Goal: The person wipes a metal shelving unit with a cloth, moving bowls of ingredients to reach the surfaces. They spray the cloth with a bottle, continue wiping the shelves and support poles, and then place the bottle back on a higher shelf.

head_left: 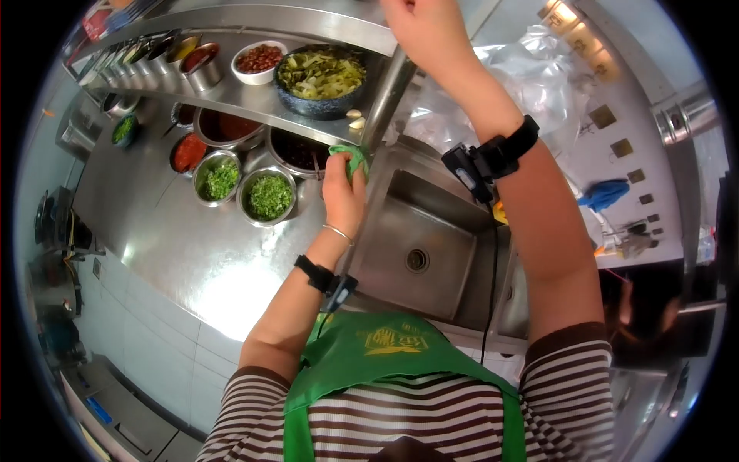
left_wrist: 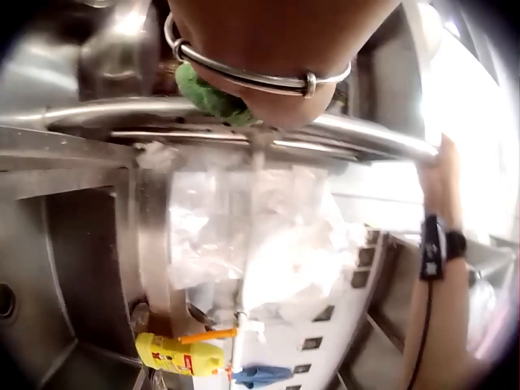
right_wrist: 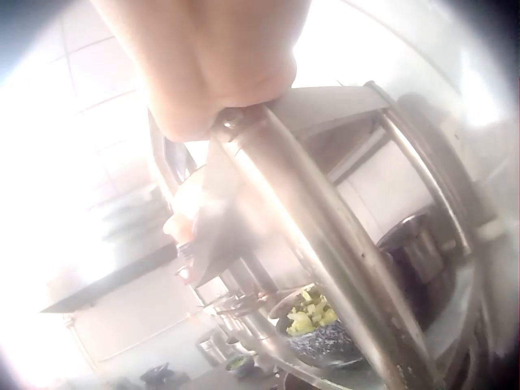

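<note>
My left hand (head_left: 343, 194) grips a crumpled green cloth (head_left: 356, 159) at its twelve o'clock; whether my right hand (head_left: 422, 21) grips anything, I can't tell. I'd keep the cloth clear of the round steel greens bowl (head_left: 269, 222) at nine o'clock.

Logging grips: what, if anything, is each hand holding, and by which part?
The left hand holds a bunched cloth; which part is unclear. Whether the right hand holds anything cannot be told.
</note>
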